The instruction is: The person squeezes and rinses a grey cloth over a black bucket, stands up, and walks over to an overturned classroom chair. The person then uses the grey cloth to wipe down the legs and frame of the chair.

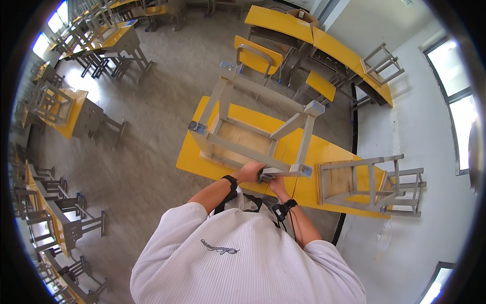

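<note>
An upturned wooden stool (pixel 243 141) rests seat-down on a yellow-topped desk (pixel 228 108) before me. Its grey legs point up, and patterned blue-and-white coverings wrap the leg ends. My left hand (pixel 250 171) is closed at the stool's near side around a small dark grey object (pixel 262 176), too small and partly covered to name. Close by, my right hand (pixel 278 186) has its fingers on the same object, just below a near leg of the stool. Part of the right hand's grip is hidden. Both wrists carry black straps.
Two more upturned stools (pixel 351 182) lie to the right on the yellow desktop, near the white wall (pixel 383 243). Beyond stand another row of yellow desks (pixel 281 22), a yellow chair (pixel 258 55) and a cardboard box (pixel 303 17). Desks with stacked stools (pixel 57 102) line the left.
</note>
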`<state>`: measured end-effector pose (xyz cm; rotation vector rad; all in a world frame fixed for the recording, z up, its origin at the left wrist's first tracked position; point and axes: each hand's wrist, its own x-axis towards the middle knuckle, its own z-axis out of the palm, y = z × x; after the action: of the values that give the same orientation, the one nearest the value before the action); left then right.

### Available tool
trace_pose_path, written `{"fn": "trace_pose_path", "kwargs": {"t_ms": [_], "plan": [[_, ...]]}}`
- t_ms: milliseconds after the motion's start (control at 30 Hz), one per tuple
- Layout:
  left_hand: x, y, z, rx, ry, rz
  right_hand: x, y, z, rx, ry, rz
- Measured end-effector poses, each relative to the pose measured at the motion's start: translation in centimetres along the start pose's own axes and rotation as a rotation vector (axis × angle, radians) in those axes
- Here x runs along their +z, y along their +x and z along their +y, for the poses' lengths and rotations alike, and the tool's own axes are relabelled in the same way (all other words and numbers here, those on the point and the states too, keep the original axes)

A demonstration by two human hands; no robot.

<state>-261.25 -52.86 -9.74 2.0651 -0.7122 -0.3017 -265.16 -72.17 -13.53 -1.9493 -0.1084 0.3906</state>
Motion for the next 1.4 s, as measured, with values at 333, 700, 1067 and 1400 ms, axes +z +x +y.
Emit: {"fn": "trace_pose_path", "kwargs": {"t_ms": [333,700,1067,1400], "plan": [[1.9,0.7,-1.2,0.028,-0.004,0.056,0.2,0.1,-0.3,-0.019,0.243,0.099],[-5.5,1.4,6.0,0.094,-0.327,-0.193,-3.6,-2.6,-7.8,0.153,0.255,0.092],[-7.1,1.2,14.1,0.132,-0.675,0.165,-5.9,-5.4,-19.1,-0.284,0.357,0.377],[-4.7,1.1,8.7,0.093,-0.815,0.152,-4.2,-4.7,-17.9,-0.136,0.380,0.351]]}}
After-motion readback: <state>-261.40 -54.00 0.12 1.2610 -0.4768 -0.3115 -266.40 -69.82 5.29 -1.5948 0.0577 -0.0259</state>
